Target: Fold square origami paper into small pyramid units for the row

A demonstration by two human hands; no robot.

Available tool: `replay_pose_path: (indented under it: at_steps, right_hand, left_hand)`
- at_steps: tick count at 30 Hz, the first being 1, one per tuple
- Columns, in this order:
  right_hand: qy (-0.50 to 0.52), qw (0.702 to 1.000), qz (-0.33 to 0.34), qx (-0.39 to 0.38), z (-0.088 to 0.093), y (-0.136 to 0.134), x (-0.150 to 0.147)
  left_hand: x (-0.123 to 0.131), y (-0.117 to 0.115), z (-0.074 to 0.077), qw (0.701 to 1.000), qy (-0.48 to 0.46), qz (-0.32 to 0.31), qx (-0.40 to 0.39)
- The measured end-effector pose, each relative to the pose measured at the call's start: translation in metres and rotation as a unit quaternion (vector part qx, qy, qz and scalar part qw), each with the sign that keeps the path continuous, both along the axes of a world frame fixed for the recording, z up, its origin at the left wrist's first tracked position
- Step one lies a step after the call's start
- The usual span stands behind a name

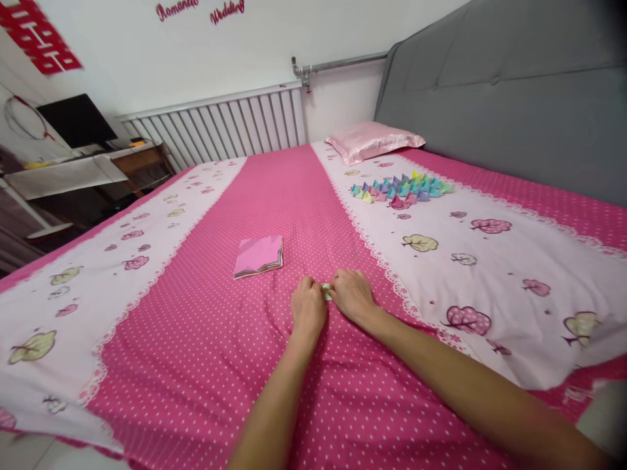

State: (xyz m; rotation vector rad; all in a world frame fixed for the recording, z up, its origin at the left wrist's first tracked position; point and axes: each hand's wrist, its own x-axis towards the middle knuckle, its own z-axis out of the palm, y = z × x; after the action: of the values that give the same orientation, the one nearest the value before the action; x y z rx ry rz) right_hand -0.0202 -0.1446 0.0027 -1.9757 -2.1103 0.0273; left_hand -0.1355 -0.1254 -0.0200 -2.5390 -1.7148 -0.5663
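Observation:
Between my two hands, low over the pink dotted bedsheet (274, 196), is a small light green piece of folded paper (326, 292). My left hand (308, 304) is closed on its left side, fingers curled. From the other side my right hand (351, 292) pinches it, and the two hands nearly meet. Most of the paper is hidden by my fingers. Left of my hands lies a stack of square coloured paper (258, 253) with a pink sheet on top. Farther off to the right sits a cluster of several folded paper pieces (404, 187) in blue, purple, yellow and pink.
A pink satin pillow (375, 140) lies at the far end of the bed by the grey headboard (509, 85). Along the wall runs a white radiator (225, 124). A desk (73, 171) with a black monitor (78, 122) stands at the far left.

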Motion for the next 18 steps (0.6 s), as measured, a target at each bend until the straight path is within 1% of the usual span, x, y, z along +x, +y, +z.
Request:
replay_pose_path:
  at_steps: [7, 9, 13, 18]
  right_hand:
    - [-0.018, 1.000, 0.001, -0.003, -0.0018, -0.0025, -0.0029]
    - [-0.015, 1.000, 0.003, -0.011, -0.0018, -0.0017, -0.0040]
    - [0.006, 0.999, -0.016, -0.038, -0.0014, -0.0011, -0.0059]
    - [0.010, 0.999, -0.009, -0.031, -0.0044, -0.0012, -0.0056]
  left_hand:
    - [0.0012, -0.0012, 0.0000, 1.000, 0.008, -0.003, 0.001]
    - [0.0013, -0.0003, -0.0010, 1.000, 0.000, -0.007, 0.001]
    - [0.0015, 0.0009, -0.0025, 1.000, -0.008, -0.007, -0.001]
    - [0.0014, 0.0017, -0.0029, 1.000, -0.008, -0.008, -0.007]
